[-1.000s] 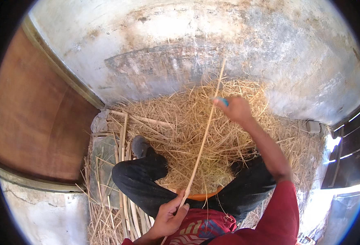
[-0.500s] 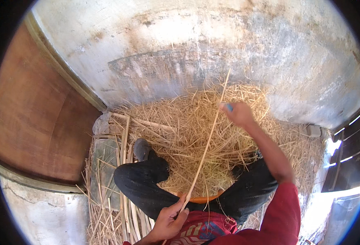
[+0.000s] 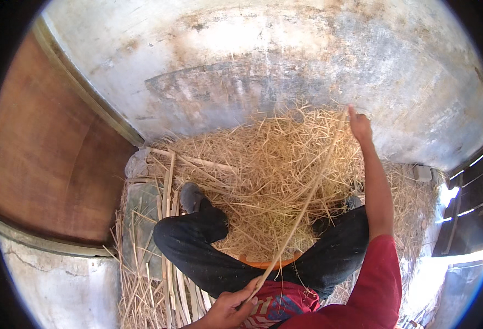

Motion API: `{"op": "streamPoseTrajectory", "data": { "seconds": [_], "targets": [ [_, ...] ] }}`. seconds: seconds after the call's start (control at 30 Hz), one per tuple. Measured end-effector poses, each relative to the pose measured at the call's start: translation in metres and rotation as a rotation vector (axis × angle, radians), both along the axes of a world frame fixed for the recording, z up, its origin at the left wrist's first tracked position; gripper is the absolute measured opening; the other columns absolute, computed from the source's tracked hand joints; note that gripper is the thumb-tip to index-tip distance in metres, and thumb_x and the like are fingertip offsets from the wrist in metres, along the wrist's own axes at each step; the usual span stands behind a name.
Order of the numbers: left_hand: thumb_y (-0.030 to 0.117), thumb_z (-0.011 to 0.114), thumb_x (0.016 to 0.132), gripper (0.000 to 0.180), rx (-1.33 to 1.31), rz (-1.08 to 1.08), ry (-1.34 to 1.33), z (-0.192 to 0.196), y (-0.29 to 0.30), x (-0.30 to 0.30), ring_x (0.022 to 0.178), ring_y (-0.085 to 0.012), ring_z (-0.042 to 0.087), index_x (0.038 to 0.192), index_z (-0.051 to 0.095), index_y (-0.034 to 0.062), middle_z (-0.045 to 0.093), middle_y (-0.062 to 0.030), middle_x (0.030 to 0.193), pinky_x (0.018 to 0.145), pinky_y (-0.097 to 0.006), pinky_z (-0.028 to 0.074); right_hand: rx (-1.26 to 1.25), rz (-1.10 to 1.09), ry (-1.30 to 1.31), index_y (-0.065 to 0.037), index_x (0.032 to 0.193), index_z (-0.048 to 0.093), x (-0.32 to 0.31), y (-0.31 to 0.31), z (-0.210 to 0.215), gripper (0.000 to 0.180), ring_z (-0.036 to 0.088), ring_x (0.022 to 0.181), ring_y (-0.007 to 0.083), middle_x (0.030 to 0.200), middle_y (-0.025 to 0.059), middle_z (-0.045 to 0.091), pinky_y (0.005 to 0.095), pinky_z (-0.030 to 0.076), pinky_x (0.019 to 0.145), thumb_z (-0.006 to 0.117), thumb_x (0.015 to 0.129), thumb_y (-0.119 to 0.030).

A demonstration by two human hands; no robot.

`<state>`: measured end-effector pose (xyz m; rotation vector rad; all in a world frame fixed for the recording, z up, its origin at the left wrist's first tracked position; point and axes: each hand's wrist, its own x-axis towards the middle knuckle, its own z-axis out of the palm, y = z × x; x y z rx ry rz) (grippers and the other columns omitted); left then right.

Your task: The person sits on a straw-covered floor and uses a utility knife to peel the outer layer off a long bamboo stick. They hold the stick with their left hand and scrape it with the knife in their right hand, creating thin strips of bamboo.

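Observation:
A long thin bamboo strip [image 3: 301, 213] slants from my lap up to the far right, blurred along its length. Near my belly, my left hand [image 3: 231, 308] pinches its lower part between thumb and fingers. My right hand [image 3: 360, 125] is stretched far out, closed, at the strip's upper end by the wall. The small blue-handled tool that showed in that fist earlier is now hidden by the fingers. Between my bent legs, a heap of pale shavings [image 3: 285, 175] lies under the strip.
Several split bamboo strips [image 3: 168, 189] lie beside my left leg, over a grey slab [image 3: 137, 225]. An orange object [image 3: 263, 264] shows between my thighs. A stained wall [image 3: 225, 66] stands ahead, a brown door panel [image 3: 55, 148] at left, a grey block [image 3: 422, 174] at right.
My right hand has slid outward and to the right, from partway along the strip to its far end. The strip's upper end has swung right. My left hand keeps its hold, slightly shifted.

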<state>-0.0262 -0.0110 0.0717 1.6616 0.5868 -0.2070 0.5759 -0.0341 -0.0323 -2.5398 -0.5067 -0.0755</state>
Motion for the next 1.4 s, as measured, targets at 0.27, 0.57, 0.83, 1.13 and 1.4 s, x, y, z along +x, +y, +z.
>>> {"op": "streamPoseTrajectory", "data": {
  "seconds": [0.27, 0.57, 0.83, 1.13, 1.4],
  "targets": [
    [0.016, 0.039, 0.099, 0.043, -0.797, 0.548, -0.260, -0.024, 0.021, 0.012, 0.040, -0.0059, 0.036, 0.139, 0.034, 0.0006, 0.038, 0.0017, 0.053, 0.043, -0.023, 0.033, -0.016, 0.355, 0.241, -0.003, 0.056, 0.051, -0.087, 0.012, 0.031, 0.078, 0.050, 0.055, 0.0243, 0.054, 0.0107, 0.047, 0.0428, 0.045, 0.062, 0.032, 0.087, -0.072],
    [0.028, 0.027, 0.103, 0.030, -1.180, 0.475, -0.446, -0.024, 0.029, 0.044, 0.027, -0.0076, 0.029, 0.107, 0.043, 0.0023, 0.035, 0.0026, 0.043, 0.036, -0.023, 0.026, -0.001, 1.135, -0.167, -0.009, 0.061, 0.060, -0.289, 0.010, 0.064, 0.062, 0.056, 0.044, 0.0288, 0.048, 0.0100, 0.052, 0.0400, 0.044, 0.045, 0.057, 0.075, -0.069],
    [0.027, 0.022, 0.103, 0.026, -1.513, 0.493, -0.570, -0.035, 0.027, 0.049, 0.026, -0.0076, 0.033, 0.093, 0.038, 0.0098, 0.035, 0.0051, 0.042, 0.032, -0.022, 0.026, -0.094, 1.158, -0.116, -0.010, 0.076, 0.069, -0.301, 0.015, 0.059, 0.068, 0.058, 0.047, 0.0277, 0.051, 0.0110, 0.056, 0.0399, 0.046, 0.047, 0.048, 0.076, -0.075],
    [0.020, 0.021, 0.102, 0.025, -1.845, 0.530, -0.671, -0.041, 0.024, 0.054, 0.028, -0.0080, 0.040, 0.087, 0.038, 0.0105, 0.040, 0.0033, 0.041, 0.034, -0.022, 0.025, -0.166, 0.975, 0.058, -0.012, 0.087, 0.072, -0.290, 0.031, 0.054, 0.071, 0.060, 0.048, 0.0280, 0.052, 0.0095, 0.058, 0.0412, 0.048, 0.048, 0.047, 0.074, -0.078],
    [0.019, 0.021, 0.102, 0.025, -1.947, 0.436, -0.779, -0.043, 0.027, 0.064, 0.029, -0.0076, 0.042, 0.086, 0.038, 0.0108, 0.043, 0.0021, 0.042, 0.034, -0.021, 0.025, -0.028, 1.154, -0.243, -0.010, 0.057, 0.053, -0.283, 0.030, 0.050, 0.066, 0.054, 0.041, 0.0263, 0.048, 0.0072, 0.051, 0.0388, 0.041, 0.041, 0.057, 0.069, -0.075]
  ]
}}
